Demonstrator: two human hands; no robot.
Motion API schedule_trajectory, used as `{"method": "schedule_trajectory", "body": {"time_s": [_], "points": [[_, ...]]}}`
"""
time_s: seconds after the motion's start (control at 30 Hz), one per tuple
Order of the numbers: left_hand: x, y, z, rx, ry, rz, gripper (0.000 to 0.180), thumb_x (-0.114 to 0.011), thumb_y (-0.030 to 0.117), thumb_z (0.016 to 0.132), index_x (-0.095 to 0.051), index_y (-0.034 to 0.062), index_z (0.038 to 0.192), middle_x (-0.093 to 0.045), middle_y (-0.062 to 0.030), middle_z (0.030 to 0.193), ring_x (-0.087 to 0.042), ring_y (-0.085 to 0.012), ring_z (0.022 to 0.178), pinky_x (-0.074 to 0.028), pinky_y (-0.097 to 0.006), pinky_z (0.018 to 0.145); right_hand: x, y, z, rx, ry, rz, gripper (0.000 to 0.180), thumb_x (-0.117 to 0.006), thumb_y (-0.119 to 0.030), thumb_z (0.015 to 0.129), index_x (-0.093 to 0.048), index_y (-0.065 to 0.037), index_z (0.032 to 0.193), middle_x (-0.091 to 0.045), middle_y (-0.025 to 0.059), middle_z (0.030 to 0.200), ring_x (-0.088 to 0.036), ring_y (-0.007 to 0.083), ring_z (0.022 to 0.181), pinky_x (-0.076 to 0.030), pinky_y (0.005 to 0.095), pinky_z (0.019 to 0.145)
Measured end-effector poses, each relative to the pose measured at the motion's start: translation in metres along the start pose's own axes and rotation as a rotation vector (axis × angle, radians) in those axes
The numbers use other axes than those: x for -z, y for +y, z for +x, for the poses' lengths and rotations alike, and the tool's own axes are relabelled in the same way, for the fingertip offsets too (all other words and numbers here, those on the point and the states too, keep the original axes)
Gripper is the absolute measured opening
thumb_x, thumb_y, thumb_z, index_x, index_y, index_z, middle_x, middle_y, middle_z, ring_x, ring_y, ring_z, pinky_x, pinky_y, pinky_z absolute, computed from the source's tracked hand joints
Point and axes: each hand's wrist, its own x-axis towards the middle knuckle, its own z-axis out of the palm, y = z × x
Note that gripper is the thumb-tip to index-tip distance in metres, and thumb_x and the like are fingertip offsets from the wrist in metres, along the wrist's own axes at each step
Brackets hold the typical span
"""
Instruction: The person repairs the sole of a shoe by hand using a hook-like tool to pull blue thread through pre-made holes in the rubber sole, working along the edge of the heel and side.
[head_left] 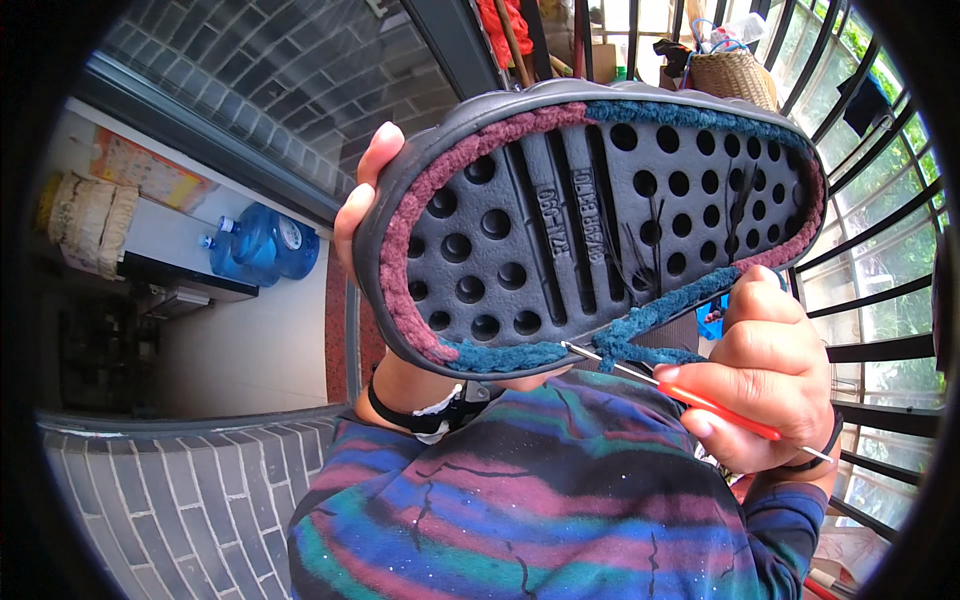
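A black shoe sole [562, 215] with round holes is tilted up in front of me. Fuzzy crocheted edging [400, 235] runs round its rim in mauve and dark teal stretches. My left hand [372, 168] grips the sole's left end from behind; two fingertips show at the edge, and the rest is mostly hidden. In my right hand [765, 365] is a crochet hook [718, 404] with a red handle, its metal tip at the lower rim beside a gap in the edging. Teal yarn [648, 353] loops from that spot toward my right fingers. Thin dark threads [640, 250] lie across the sole.
Black railing bars [880, 352] curve along the right side. A woven basket [735, 80] stands at the back right, near a red plastic bag [506, 32]. Beyond a door frame at left lie blue water jugs [265, 243]. A grey brick wall [190, 500] is at lower left.
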Motion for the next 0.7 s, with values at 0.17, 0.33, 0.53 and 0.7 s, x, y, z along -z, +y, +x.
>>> {"method": "schedule_trajectory", "body": {"time_s": [0.17, 0.33, 0.53, 0.7], "points": [[-0.003, -0.003, -0.006, 0.057, 0.018, -0.044, 0.056, -0.039, 0.039, 0.103, -0.046, 0.0066, 0.149, -0.059, -0.0213, 0.139, -0.058, -0.0375, 0.128, -0.043, -0.053, 0.115, -0.004, 0.001, -0.001, 0.038, 0.028, -0.01, 0.027, -0.073, -0.027, 0.08, -0.077, -0.005, 0.094, -0.054, 0.0011, 0.066, -0.046, 0.0231, 0.062, -0.037, 0.0393, 0.062], [0.011, -0.007, -0.014, 0.163, 0.151, -0.031, 0.058, -0.035, 0.042, 0.104, -0.044, 0.0067, 0.15, -0.059, -0.0194, 0.139, -0.058, -0.0369, 0.129, -0.043, -0.054, 0.115, -0.003, 0.0, 0.0, 0.018, 0.025, 0.008, 0.026, -0.073, -0.025, 0.079, -0.077, -0.005, 0.094, -0.053, 0.0012, 0.066, -0.046, 0.0227, 0.062, -0.037, 0.0392, 0.061], [0.011, 0.006, 0.008, 0.261, -0.282, -0.235, 0.057, -0.037, 0.039, 0.104, -0.045, 0.0062, 0.15, -0.058, -0.0214, 0.14, -0.06, -0.0365, 0.127, -0.046, -0.054, 0.112, 0.001, 0.001, 0.003, 0.098, -0.014, -0.058, 0.027, -0.074, -0.025, 0.077, -0.077, -0.004, 0.093, -0.051, 0.0004, 0.066, -0.045, 0.022, 0.062, -0.034, 0.0391, 0.06], [0.019, 0.019, -0.001, 0.151, -0.108, -0.109, 0.054, -0.041, 0.031, 0.102, -0.047, 0.0034, 0.148, -0.058, -0.0244, 0.139, -0.063, -0.0365, 0.123, -0.05, -0.051, 0.109, 0.001, 0.002, 0.0, 0.111, 0.023, 0.011, 0.025, -0.075, -0.026, 0.077, -0.078, -0.005, 0.09, -0.05, 0.0007, 0.066, -0.043, 0.0209, 0.061, -0.032, 0.0387, 0.06]]}}
